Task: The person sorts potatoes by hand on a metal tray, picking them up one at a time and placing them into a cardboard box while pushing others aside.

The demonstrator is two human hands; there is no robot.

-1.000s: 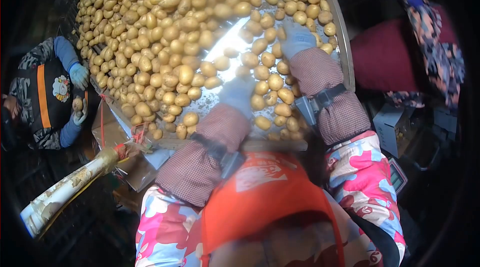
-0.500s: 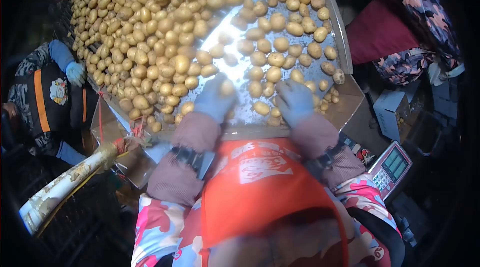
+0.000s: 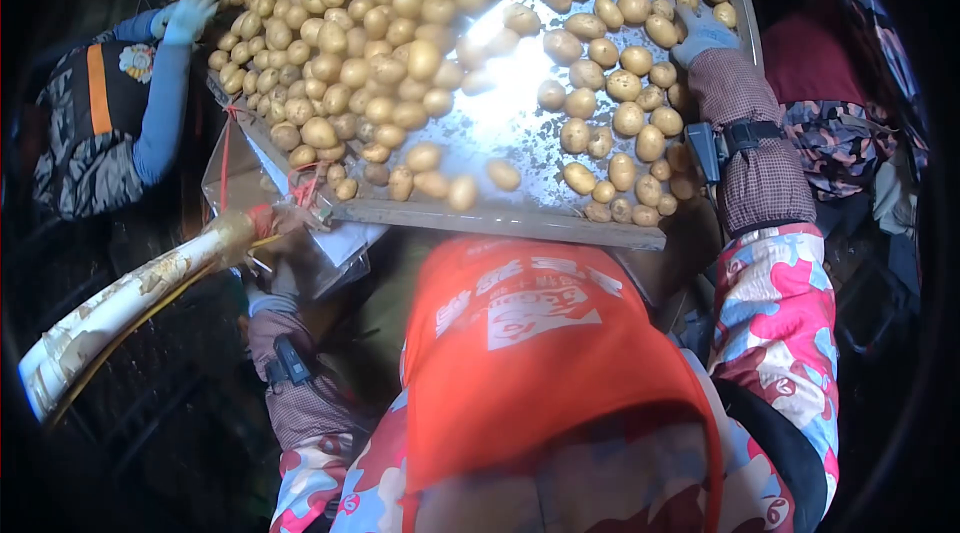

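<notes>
Left hand [image 3: 276, 280] now off the tray [image 3: 500, 221], right hand [image 3: 706, 34] farther up beside potatoes [image 3: 661, 31]

White printed characters [image 3: 505, 278] on the red fabric apron [image 3: 540, 393] — noted, blurred. Legible text — none.

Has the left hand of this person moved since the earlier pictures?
Yes. The left hand has moved left and off the table, beyond its front rim.

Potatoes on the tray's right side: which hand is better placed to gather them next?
Right, probably. The right hand is at the tray's right edge, beside those potatoes; the left hand is off the tray, past its near edge.
</notes>
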